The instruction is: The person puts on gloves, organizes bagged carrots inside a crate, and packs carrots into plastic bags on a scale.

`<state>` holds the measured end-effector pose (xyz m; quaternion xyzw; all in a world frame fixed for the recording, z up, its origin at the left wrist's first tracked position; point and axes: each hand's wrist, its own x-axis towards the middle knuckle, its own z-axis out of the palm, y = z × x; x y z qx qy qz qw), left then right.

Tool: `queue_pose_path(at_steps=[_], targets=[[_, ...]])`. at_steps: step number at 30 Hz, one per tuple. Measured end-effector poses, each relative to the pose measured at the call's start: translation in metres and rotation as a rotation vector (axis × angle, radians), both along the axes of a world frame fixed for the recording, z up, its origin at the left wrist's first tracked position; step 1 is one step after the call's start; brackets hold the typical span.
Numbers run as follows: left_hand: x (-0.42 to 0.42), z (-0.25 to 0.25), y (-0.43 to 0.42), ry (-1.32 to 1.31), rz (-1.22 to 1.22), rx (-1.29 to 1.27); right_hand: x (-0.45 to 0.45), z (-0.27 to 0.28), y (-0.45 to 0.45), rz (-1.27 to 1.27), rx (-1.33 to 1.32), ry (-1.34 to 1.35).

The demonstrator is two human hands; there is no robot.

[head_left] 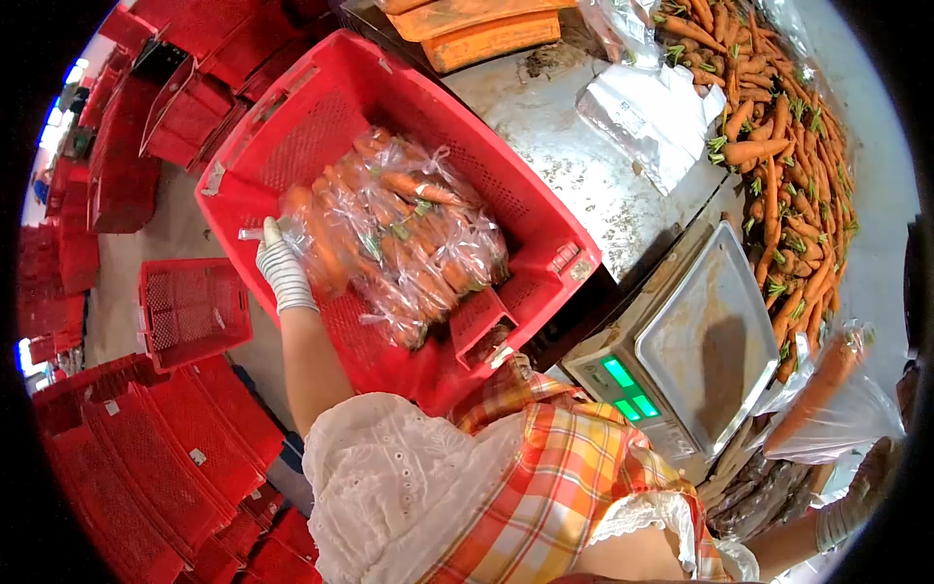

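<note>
Bagged carrots lie in the red crate at eleven o'clock. The gloved left hand, at the pile's nine o'clock edge, has its fingers closed, thumb pressing a bag end. The right hand, at four o'clock, is just beside a clear carrot bag; its shadowed fingers and their grip cannot be determined. Assessed handling: weighty load, stiff contents liable to snap, film slack and slippery. Advised hold: gathered neck, palm supporting beneath.
</note>
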<state>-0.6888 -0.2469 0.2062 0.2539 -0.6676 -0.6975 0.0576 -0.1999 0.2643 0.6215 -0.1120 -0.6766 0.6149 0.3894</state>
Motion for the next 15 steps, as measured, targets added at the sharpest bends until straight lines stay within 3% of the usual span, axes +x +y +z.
queue_pose_path(at_steps=[3, 4, 8, 14, 15], targets=[[0.0, 0.007, 0.003, 0.008, 0.013, -0.002, 0.022, -0.005, 0.009, 0.035, -0.165, 0.084], [-0.001, 0.008, 0.004, 0.012, 0.037, -0.017, 0.028, -0.016, 0.015, 0.045, -0.192, -0.041], [-0.018, -0.048, -0.002, 0.012, 0.035, 0.078, 0.068, -0.017, 0.007, 0.121, -0.25, 0.009], [-0.017, -0.091, 0.064, -0.014, 0.004, 0.358, 0.095, -0.017, 0.009, 0.125, -0.275, -0.043], [-0.01, -0.083, 0.084, -0.044, -0.035, 0.444, 0.068, -0.02, -0.002, 0.247, -0.303, -0.035]])
